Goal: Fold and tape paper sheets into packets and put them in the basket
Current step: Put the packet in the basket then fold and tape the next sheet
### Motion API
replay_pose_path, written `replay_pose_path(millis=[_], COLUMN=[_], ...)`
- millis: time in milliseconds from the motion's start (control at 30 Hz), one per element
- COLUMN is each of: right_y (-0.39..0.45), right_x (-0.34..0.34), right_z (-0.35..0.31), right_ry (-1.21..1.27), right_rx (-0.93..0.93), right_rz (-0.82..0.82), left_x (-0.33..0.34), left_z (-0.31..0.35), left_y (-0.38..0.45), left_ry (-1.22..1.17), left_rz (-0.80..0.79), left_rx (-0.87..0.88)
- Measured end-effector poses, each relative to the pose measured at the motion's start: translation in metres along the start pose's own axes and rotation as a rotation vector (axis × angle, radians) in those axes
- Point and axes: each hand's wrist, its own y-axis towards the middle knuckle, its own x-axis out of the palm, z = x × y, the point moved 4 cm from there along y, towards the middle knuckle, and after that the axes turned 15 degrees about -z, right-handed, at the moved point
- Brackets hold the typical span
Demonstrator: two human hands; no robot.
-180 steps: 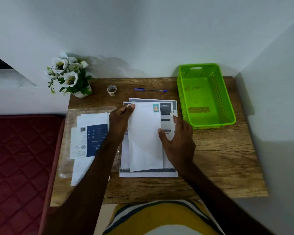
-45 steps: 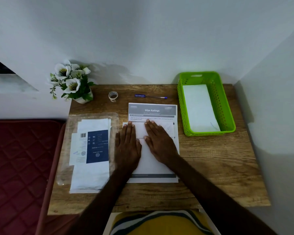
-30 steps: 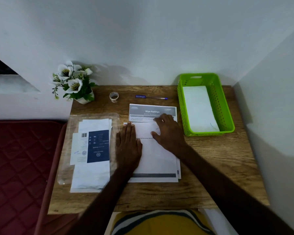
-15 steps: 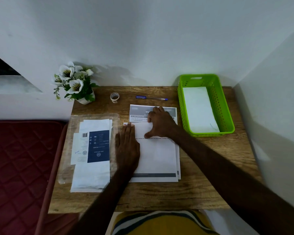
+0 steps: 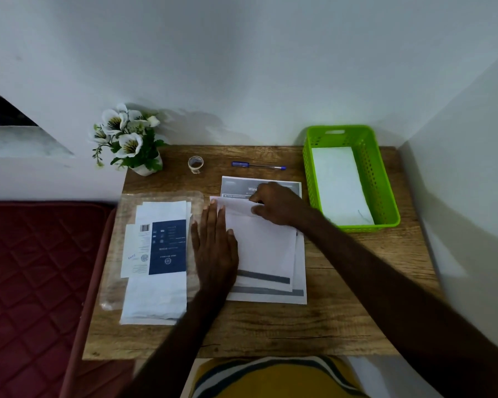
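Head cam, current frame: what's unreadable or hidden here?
- Head view: printed heading on the sheet stack is covered past "Wipe" by the right hand.
- Right hand's fingertips are motion-blurred; grip on the top sheet unclear.
- Text on the blue-panel sheet too small.
- Whether the packet in the basket is taped: not visible.
- Left hand hides the top sheet's left edge.

— Where's the sheet being folded?
— The white paper sheet lies on a stack of printed grey-banded sheets mid-table, its far edge lifted and folding.
— And the basket?
— The lime-green perforated plastic basket stands at the far right corner, a white folded paper packet flat inside.
— Tape?
— A small clear tape roll stands beyond the stack.
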Motion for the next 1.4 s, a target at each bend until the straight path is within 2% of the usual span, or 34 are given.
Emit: replay_pose_path(millis=[200, 333, 500, 733, 1067, 1400], right_y=[-0.012, -0.009, -0.01, -0.013, 0.0, -0.022], right_x=[0.01, 0.044, 0.083, 0.092, 0.107, 0.11], right_z=[-0.009, -0.004, 0.005, -0.004, -0.013, 0.03], right_ry=[-0.331, -0.47, -0.515, -0.437, -0.264, -0.015], right_rx=[-0.029, 0.018, 0.023, 0.079, 0.016, 0.246], right_rz=[0.256, 0.264, 0.277, 0.231, 0.298, 0.445], left_x=[-0.011, -0.006, 0.013, 0.039, 0.041, 0.043], left_z=[0.007, 0.007, 0.003, -0.013, -0.012, -0.014], left_y=[0.002, 0.004, 0.01, 0.015, 0.012, 0.012], left_ry=[0.021, 0.059, 0.113, 0.143, 0.187, 0.156], left_rz=[0.044, 0.016, -0.144, -0.287, -0.319, -0.319], left_rx=[0.017, 0.049, 0.075, 0.06, 0.05, 0.01])
